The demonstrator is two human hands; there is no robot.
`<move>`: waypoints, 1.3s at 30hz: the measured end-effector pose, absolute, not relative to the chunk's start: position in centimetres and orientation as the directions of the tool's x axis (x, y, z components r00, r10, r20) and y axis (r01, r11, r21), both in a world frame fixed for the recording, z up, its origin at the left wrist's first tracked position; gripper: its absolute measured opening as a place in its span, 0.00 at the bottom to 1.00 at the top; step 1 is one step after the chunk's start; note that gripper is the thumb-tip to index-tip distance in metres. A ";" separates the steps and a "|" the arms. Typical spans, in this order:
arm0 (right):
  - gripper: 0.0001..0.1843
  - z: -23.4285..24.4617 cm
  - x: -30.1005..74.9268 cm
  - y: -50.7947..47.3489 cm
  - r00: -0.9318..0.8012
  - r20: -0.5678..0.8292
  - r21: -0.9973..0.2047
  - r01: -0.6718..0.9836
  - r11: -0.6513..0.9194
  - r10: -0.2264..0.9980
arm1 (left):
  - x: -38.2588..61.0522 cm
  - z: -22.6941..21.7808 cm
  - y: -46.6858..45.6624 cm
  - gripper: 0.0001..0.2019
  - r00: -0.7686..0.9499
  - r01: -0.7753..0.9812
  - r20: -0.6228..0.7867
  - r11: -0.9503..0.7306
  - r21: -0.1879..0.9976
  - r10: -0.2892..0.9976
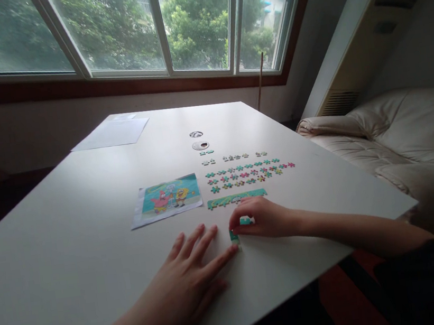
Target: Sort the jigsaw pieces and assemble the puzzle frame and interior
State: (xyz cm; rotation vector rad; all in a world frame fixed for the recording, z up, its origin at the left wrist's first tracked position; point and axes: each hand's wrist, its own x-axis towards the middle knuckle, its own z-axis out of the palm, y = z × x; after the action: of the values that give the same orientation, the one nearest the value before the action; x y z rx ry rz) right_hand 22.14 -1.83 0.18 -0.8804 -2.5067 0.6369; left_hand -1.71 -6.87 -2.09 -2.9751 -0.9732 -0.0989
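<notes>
My left hand (195,272) lies palm down with its fingers spread. Its index fingertip touches the lower end of a small green strip of joined puzzle pieces (234,237). At the strip's upper end, the thumb and index finger of my right hand (258,215) are closed on a puzzle piece, mostly hidden by the fingers. Another teal puzzle piece (245,220) shows beside the right fingers, partly covered by the hand. Just beyond my right hand lies a joined green puzzle strip (222,202). The printed cartoon picture (171,196) rests to its left.
Loose puzzle pieces (245,175) lie in several rows behind the joined strip. Two round discs (200,145) sit farther back. White paper sheets (117,133) lie at the far left of the white table (69,230). A beige sofa (411,147) stands right of the table.
</notes>
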 end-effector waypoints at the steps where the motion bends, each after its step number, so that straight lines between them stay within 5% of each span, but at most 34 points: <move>1: 0.04 0.0 22.1 -1.8 -0.722 0.234 -0.525 0.470 0.710 0.651 | -1.7 -2.1 -6.9 0.25 0.804 0.592 0.060 -0.806 0.008 0.591; 9: 0.04 0.4 23.3 -0.7 -0.674 0.295 -0.523 0.479 0.705 0.677 | -1.6 -1.9 -6.9 0.25 0.792 0.609 0.038 -0.793 0.010 0.609; 27: 0.11 1.9 23.8 -1.5 -0.643 -0.091 -0.449 0.708 0.546 0.760 | -0.9 -1.4 -7.5 0.24 0.831 0.548 0.082 -0.835 0.048 0.550; 39: 0.10 2.3 24.3 -1.3 -0.747 -0.134 -0.618 0.577 0.534 0.651 | -0.9 -1.7 -7.1 0.25 0.846 0.524 0.050 -0.846 0.104 0.530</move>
State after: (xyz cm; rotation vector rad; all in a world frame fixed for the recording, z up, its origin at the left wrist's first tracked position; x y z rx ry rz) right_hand 24.33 -1.32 2.26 -1.0655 -2.6515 1.0035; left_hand -0.90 -7.12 -1.66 -3.1014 -0.8870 -0.1238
